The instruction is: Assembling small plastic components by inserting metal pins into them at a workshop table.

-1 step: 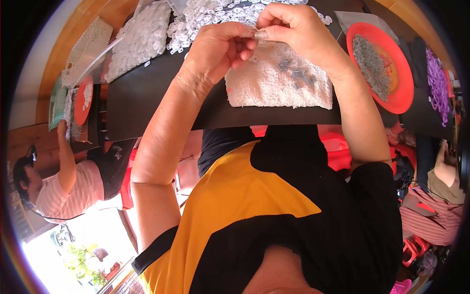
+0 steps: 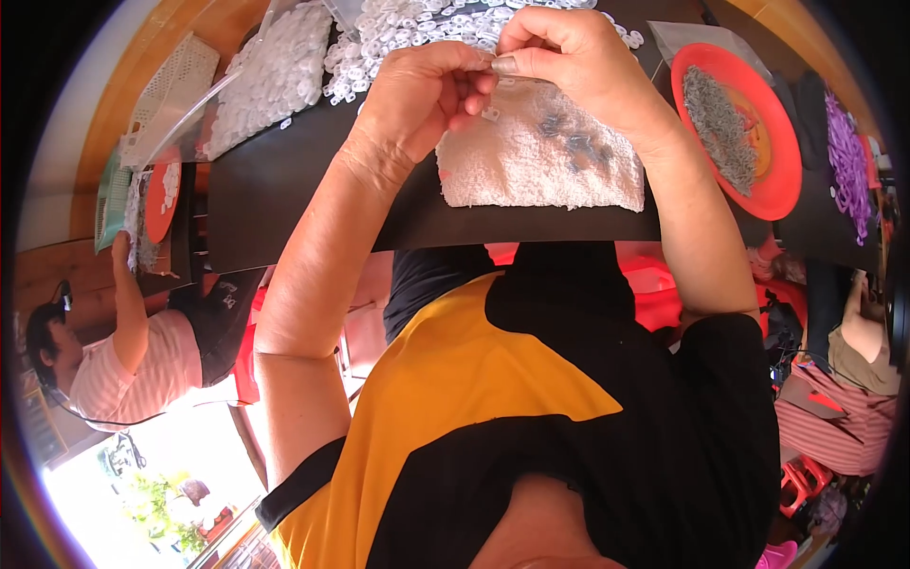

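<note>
My left hand [image 2: 424, 100] and my right hand [image 2: 586, 66] meet fingertip to fingertip above a white terry cloth [image 2: 531, 171]. Each pinches with thumb and forefinger; whatever sits between the tips is too small and covered to make out. Beneath the left fingers a small white plastic piece [image 2: 490, 115] shows against the cloth. Several small dark grey bits [image 2: 583, 147] lie on the cloth's right half. Just beyond my hands spreads a heap of small white plastic pieces [image 2: 408, 33], each with a hole.
A bulging pile of white pieces [image 2: 275, 81] stands left on the dark table [image 2: 284, 199]. To the right are a red plate [image 2: 782, 180] holding thin grey metal parts [image 2: 716, 123] and a purple bundle [image 2: 846, 171]. A co-worker [image 2: 137, 370] works at the far left.
</note>
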A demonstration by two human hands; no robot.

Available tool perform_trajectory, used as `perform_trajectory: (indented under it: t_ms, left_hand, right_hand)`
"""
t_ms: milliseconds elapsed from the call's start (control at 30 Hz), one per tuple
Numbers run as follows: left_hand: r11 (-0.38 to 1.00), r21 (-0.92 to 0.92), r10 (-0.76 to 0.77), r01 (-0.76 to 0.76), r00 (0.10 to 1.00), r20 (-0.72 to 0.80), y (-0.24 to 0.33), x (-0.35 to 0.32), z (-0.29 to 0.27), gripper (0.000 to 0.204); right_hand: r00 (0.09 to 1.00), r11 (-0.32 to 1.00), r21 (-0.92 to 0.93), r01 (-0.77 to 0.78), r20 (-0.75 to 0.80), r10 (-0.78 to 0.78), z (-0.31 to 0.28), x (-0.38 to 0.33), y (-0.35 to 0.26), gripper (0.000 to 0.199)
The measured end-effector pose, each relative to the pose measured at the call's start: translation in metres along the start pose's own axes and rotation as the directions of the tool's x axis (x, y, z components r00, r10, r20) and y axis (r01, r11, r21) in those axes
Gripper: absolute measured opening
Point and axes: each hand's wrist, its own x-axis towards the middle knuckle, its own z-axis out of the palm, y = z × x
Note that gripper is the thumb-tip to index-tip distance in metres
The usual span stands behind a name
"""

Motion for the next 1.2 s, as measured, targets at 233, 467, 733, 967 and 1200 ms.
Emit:
perform_trajectory:
  t_ms: [233, 467, 733, 967, 1200]
  left_hand:
    - [0.998, -0.002, 0.068, -0.068, 0.993, -0.099, -0.001, -0.013, 0.003, 0.018]
    - [0.188, 0.922, 0.578, -0.337, 0.798, 0.174, -0.038, -0.021, 0.002, 0.014]
    - [0.816, 0.476, 0.449, -0.328, 0.879, -0.164, -0.021, -0.022, 0.009, 0.014]
    - [0.822, 0.371, 0.519, -0.431, 0.836, -0.178, -0.014, -0.021, 0.024, 0.033]
    - [0.85, 0.212, 0.52, -0.482, 0.834, -0.185, -0.008, -0.017, 0.023, 0.032]
  right_hand:
    - [0.857, 0.841, -0.171, -0.514, -0.064, 0.511, 0.007, 0.004, -0.025, 0.005]
    - [0.793, 0.787, -0.101, -0.609, -0.092, 0.602, 0.001, 0.012, -0.03, 0.005]
    - [0.834, 0.828, -0.106, -0.551, -0.104, 0.542, 0.01, -0.004, -0.009, 0.004]
    - [0.803, 0.82, 0.003, -0.573, -0.198, 0.562, 0.022, -0.005, -0.014, 0.006]
    - [0.787, 0.814, 0.139, -0.564, -0.208, 0.581, 0.021, 0.001, -0.021, 0.006]
